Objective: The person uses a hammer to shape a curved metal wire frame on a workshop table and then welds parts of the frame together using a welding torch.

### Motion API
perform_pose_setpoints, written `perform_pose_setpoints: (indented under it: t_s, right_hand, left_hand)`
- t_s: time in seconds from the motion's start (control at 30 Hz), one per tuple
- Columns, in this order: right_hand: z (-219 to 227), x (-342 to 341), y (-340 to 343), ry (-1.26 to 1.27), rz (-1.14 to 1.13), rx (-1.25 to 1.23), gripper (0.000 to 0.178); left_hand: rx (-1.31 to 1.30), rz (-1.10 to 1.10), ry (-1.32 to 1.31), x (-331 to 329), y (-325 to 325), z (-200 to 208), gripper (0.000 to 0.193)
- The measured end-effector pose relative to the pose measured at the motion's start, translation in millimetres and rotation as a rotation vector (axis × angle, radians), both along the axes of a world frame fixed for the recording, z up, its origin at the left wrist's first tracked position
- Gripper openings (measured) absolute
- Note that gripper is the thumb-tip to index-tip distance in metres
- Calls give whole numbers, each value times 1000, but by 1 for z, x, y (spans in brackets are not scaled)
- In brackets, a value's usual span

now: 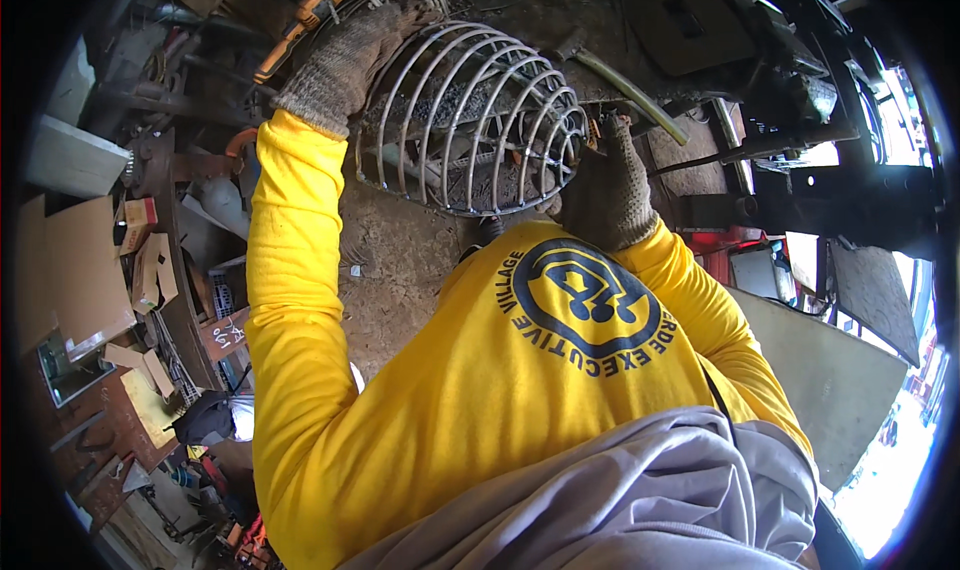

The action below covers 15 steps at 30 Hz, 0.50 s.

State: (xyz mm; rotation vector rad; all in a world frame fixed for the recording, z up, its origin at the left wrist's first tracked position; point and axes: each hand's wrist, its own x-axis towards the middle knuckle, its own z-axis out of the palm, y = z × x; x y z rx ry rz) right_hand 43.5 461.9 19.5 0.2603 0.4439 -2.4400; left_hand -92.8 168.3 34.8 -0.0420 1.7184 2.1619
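A tapered cage of bent metal rods [465, 145] lies sideways before me, its wide end to the left and its narrow end to the right. My left hand [345, 65], in a brown knitted glove, is closed over the rim at the wide end, with its fingertips partly hidden. At the narrow end, my gloved right hand [607, 185] grips the cage with the thumb up; its other fingers are largely in shadow. Just beyond the right hand rests a hammer [630, 92] with a yellowish handle. An orange-and-black hand tool [310, 20] is beside my left glove.
Dark worktop [590, 15] stretches behind the cage. Cardboard boxes [85, 260] and scattered tools crowd the left side. A large pale panel [815, 370] leans at the right, below dark metal beams [830, 200]. Brown floor [400, 260] shows under the cage.
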Motion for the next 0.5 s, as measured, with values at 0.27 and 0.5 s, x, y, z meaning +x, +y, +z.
perform_pose_setpoints:
  t_s: [0.27,0.5]
  right_hand:
    - [-9,1,8,10,-8,-54,66]
    - [-2,8,-1,127,2,-166,69]
  left_hand:
    - [-82,19,-33,4,6,0,44]
    - [-133,44,-91,14,14,4,43]
